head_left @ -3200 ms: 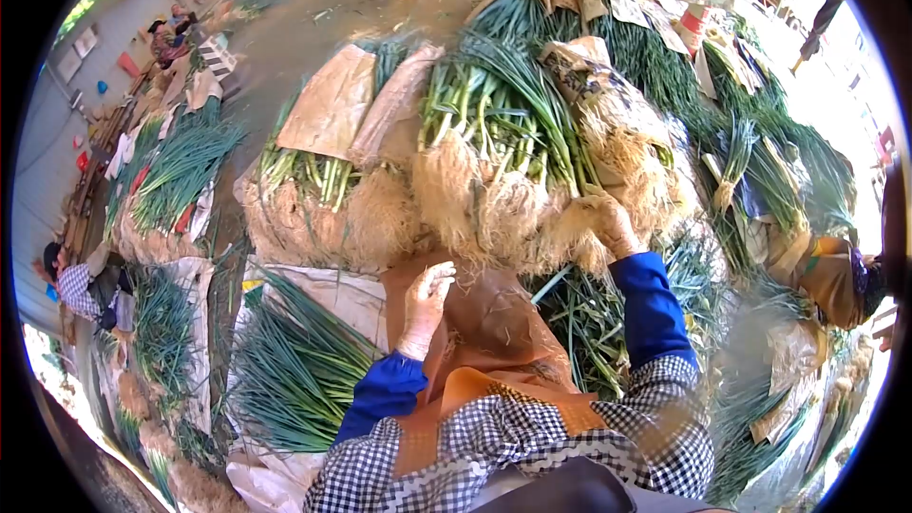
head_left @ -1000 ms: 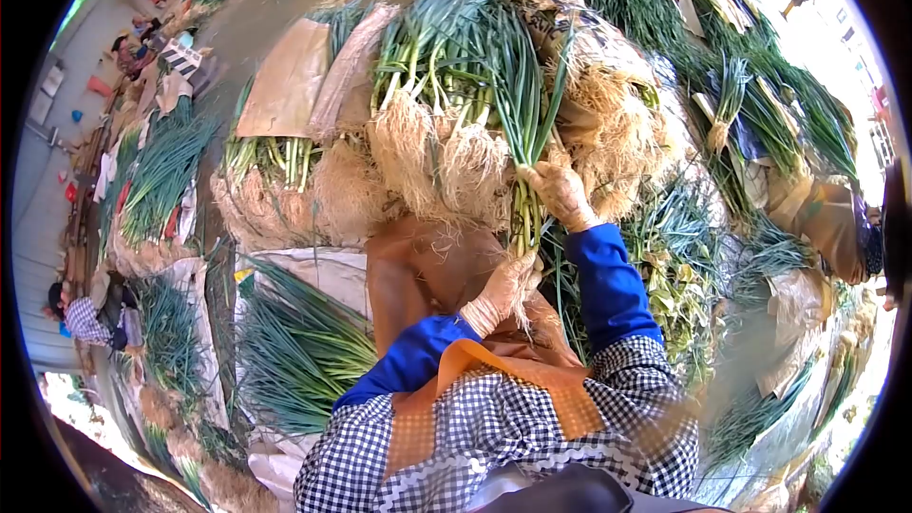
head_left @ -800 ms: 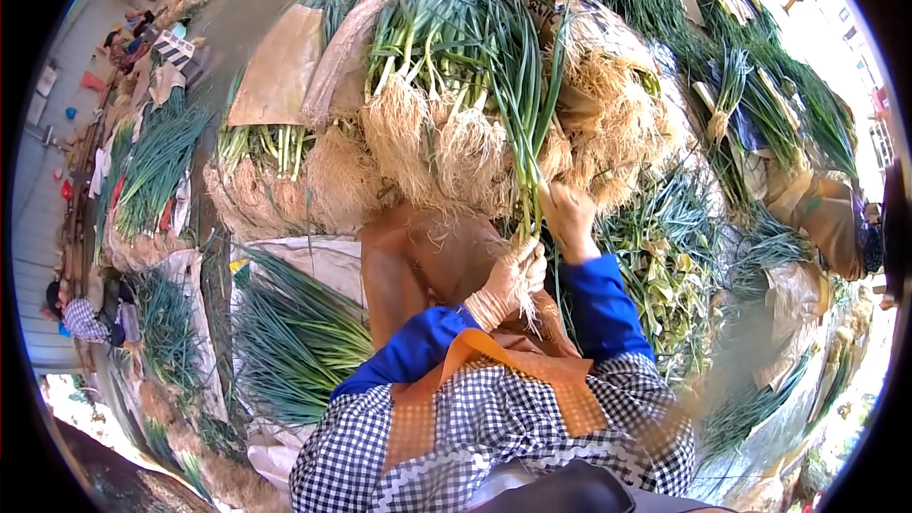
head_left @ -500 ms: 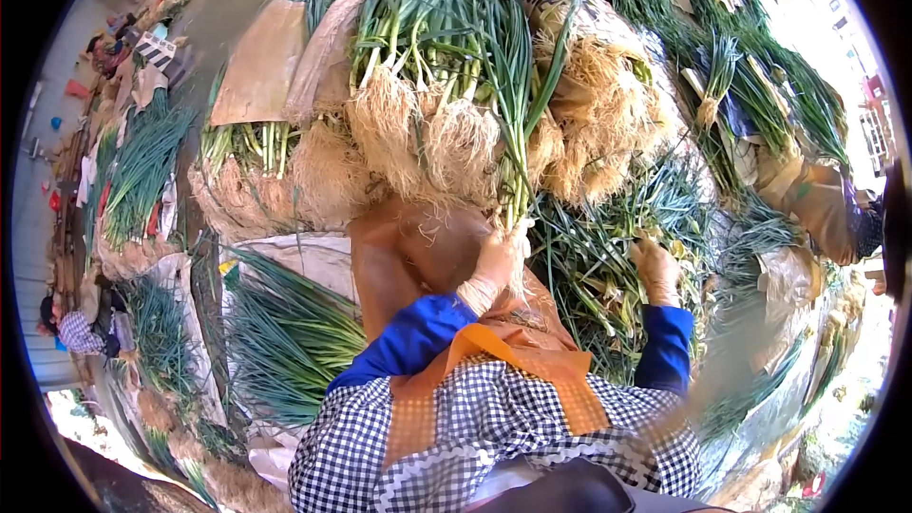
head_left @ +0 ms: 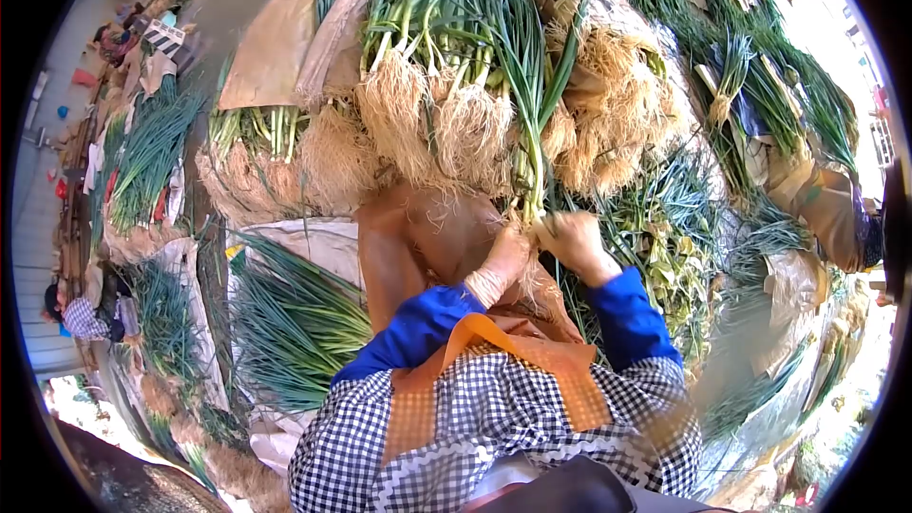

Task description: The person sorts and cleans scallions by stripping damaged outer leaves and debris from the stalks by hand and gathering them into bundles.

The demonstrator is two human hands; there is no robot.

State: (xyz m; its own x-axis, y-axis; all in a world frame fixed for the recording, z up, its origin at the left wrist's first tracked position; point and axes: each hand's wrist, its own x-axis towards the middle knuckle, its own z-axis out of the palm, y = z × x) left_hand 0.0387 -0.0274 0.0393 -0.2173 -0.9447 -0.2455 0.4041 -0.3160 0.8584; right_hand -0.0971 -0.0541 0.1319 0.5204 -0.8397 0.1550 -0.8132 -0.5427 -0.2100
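Note:
A small bunch of leeks (head_left: pixel 534 147) stands upright in front of my lap, green leaves pointing away and pale roots hanging toward me. My left hand (head_left: pixel 508 253) is wrapped round its lower stems, just above the roots. From the right, my right hand (head_left: pixel 576 239) is closed with bent fingers against the same stems; its fingertips are partly hidden. Just beyond, a row of leeks with long tan roots (head_left: pixel 394 114) lies across the far side of my knees. The brown apron (head_left: pixel 389 237) covers my lap.
Stripped leaves (head_left: pixel 665 247) are heaped on my right. More leeks (head_left: pixel 294 323) lie on a pale sheet at my left. Sacking (head_left: pixel 271 47) covers a rooted bundle at the far left. Further bunches (head_left: pixel 788 114) spread at the far right. A person in a checked garment (head_left: pixel 84 319) sits far left.
My right hand has come left from the heap of stripped leaves to the stems in my left hand. The left hand keeps its hold, shifted slightly right in view.

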